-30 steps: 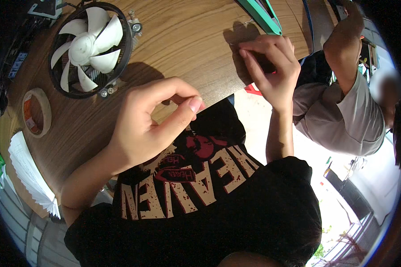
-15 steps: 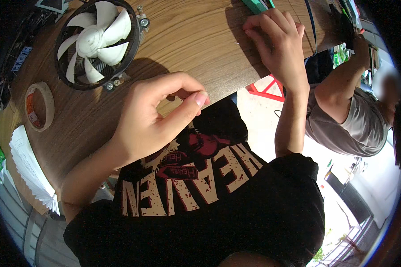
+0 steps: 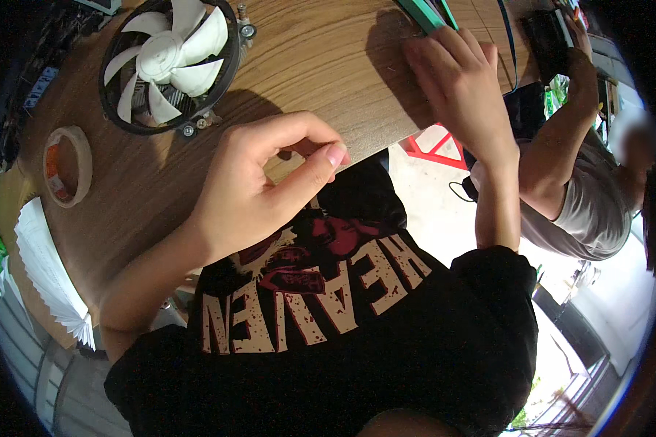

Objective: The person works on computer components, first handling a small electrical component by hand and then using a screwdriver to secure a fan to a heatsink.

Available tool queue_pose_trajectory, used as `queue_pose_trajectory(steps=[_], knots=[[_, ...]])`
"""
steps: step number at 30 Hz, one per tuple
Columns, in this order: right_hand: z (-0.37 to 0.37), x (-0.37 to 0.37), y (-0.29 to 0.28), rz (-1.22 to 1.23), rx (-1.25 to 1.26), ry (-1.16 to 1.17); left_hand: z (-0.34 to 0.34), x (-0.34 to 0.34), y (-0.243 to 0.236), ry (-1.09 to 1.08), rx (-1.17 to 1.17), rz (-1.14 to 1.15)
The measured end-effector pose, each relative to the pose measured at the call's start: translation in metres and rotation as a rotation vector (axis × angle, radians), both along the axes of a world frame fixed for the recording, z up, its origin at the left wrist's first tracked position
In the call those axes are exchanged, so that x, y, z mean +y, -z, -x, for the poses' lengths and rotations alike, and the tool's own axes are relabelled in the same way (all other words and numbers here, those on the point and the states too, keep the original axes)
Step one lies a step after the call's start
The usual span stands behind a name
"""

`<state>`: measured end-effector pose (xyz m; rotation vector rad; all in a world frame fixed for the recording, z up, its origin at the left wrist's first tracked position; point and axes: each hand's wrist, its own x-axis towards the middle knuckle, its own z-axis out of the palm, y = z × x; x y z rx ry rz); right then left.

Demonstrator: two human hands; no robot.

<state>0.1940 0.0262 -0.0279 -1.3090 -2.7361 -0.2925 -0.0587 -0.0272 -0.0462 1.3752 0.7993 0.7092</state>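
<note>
My left hand (image 3: 244, 178) is held over the table's near edge, thumb and forefinger pinched together. Whatever may be between those fingertips is too small to make out. Farther right, my right hand (image 3: 470, 98) reaches down over the table with curled fingers, beside a long green object (image 3: 423, 13) cut off by the top of the view. Its fingertips are smeared and partly hidden, so I cannot tell whether they grip anything. Beyond my left hand lies a round computer cooling fan (image 3: 169, 60), with white blades, a black ring and metal fins underneath. Spring screws stick out at its rim.
A roll of tape (image 3: 84, 166) lies on the brown wood-grain table (image 3: 321, 65) at the left. Nearer are fanned white papers (image 3: 47, 266). Another person in a grey shirt (image 3: 598, 211) sits at the right, one arm reaching to the table. A red frame (image 3: 437, 149) stands below.
My right hand has moved down toward the table beside the green object, its forearm shifting right. My left hand keeps its pinch almost in place. The other person's arm has shifted slightly.
</note>
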Motion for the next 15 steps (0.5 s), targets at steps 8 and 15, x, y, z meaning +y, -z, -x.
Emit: queue_pose_trajectory(steps=[8, 15], knots=[[-0.011, -0.059, 0.009, -0.021, 0.275, 0.150, -0.002, 0.000, -0.004, 0.012, -0.027, -0.018], [-0.032, -0.068, 0.028, -0.055, 0.477, 0.003, -0.011, 0.000, -0.011, -0.003, -0.042, -0.009]])
